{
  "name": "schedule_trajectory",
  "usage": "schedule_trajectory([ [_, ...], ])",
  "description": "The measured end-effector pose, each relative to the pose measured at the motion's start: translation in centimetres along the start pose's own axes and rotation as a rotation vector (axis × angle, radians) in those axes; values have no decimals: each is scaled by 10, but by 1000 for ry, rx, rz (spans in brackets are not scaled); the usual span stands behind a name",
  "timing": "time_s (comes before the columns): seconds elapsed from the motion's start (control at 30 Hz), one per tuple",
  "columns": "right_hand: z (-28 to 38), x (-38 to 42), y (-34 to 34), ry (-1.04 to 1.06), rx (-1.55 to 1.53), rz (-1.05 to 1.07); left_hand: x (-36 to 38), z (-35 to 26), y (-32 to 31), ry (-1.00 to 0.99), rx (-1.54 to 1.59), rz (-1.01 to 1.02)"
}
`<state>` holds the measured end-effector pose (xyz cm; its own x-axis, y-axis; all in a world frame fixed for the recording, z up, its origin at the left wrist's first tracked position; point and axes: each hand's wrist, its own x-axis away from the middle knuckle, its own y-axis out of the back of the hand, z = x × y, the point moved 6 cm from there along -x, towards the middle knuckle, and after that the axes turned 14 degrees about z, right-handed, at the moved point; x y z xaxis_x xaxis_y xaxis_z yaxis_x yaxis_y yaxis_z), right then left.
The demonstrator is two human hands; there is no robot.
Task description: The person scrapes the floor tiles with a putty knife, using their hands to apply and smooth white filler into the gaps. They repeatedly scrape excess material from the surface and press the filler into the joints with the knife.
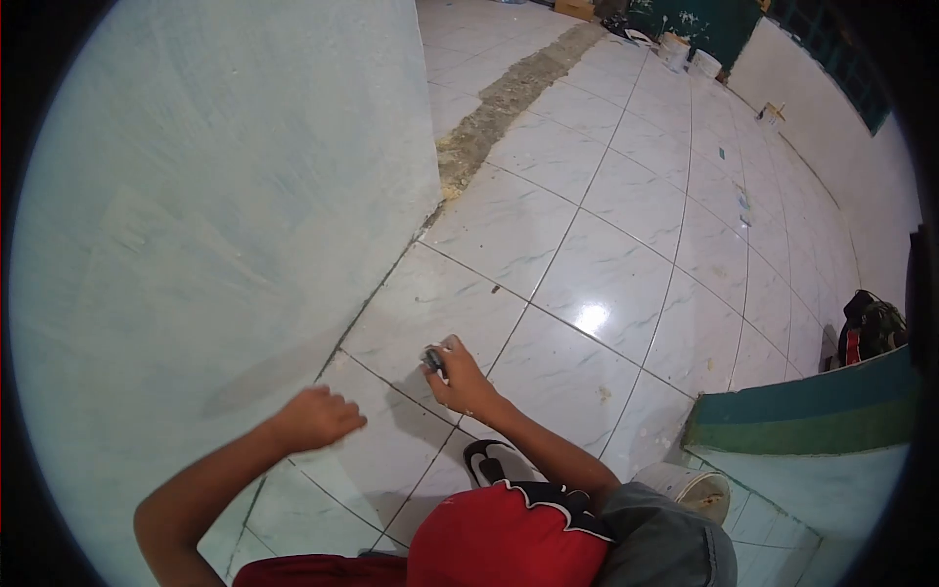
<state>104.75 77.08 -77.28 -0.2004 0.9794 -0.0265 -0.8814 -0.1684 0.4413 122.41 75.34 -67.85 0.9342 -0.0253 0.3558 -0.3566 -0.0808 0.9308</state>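
Observation:
My right hand is closed round a small dark object, held between thumb and fingers above the tiled floor. What the object is, I cannot make out. My left hand hangs to the left, near the pale wall, with its fingers curled in. Whether it holds anything is hidden. The two hands are apart. Below my right arm a dark sandal shows on the floor.
A white bucket stands at the lower right beside a low green-topped wall. A backpack lies beyond it. A rough unfinished strip crosses the floor. More buckets stand at the far end.

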Motion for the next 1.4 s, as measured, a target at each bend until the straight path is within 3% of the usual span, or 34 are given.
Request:
schedule_trajectory([
  [0.1, -17, 26, 17, -74, -39, -262, -29, 28, 17, 96, -43, -80],
  [0.17, -24, 38, 22, -97, -90, -277, -57, 37, 22, 88, -52, -106],
  [0.23, -39, 50, 29, -135, -144, -306, -83, 42, 34, 128, 48, -322],
  [0.27, -57, 52, 23, -231, -389, -207, -99, 39, 33, 108, 50, -305],
  [0.3, -68, 56, 14, -321, -637, -99, -107, 38, 37, 155, 118, -415],
  [0.4, -78, 79, 8, -451, -900, -144, -122, 39, 26, 236, 241, -568],
  [0.47, -81, 92, 3, -465, -951, -110, -123, 53, 13, 492, 503, -721],
  [0.53, -94, 104, -11, -587, -1050, -75, -133, 61, 2, 551, 597, -816],
  [0.6, -94, 112, -20, -594, -1156, -52, -113, 75, -30, 823, 853, -1167],
  [0.63, -94, 112, -23, -583, -1242, -45, -105, 76, -49, 818, 1151, -1465],
  [0.67, -96, 115, -28, -604, -1229, 13, -99, 65, -60, 875, 1143, -1494],
  [0.73, -93, 117, -44, -643, -1514, 211, -80, 44, -90, 1173, 1300, -1797],
  [0.8, -85, 112, -46, -719, -1446, 220, -73, 24, -113, 1196, 1342, -1918],
  [0.87, -85, 109, -34, -729, -879, 91, -75, 5, -149, 1204, 1527, -1955],
  [0.93, -80, 90, -26, -467, -225, 44, -86, -7, -191, 1424, 1520, -1916],
  [0.97, -68, 81, -26, -289, 10, 7, -92, -18, -194, 1561, 1640, -1776],
  [1.0, -42, 66, -26, -272, 203, 128, -94, -21, -188, 1662, 1759, -1637],
  [1.07, -9, 40, -34, -204, 336, 154, -107, -26, -181, 1466, 2372, -1230],
  [1.1, -3, 30, -42, -225, 494, 228, -105, -27, -186, 1464, 2397, -1238],
  [1.17, 0, 13, -58, -243, 668, 312, -126, -21, -183, 812, 2728, -1261],
  [1.2, 1, 4, -69, -225, 760, 380, -126, -19, -187, 803, 2739, -1274],
  [1.27, 0, -10, -85, -200, 850, 448, -125, -9, -192, 654, 2802, -1519],
  [1.4, 0, -33, -107, -85, 970, 391, -113, 8, -218, 597, 2742, -1586],
])
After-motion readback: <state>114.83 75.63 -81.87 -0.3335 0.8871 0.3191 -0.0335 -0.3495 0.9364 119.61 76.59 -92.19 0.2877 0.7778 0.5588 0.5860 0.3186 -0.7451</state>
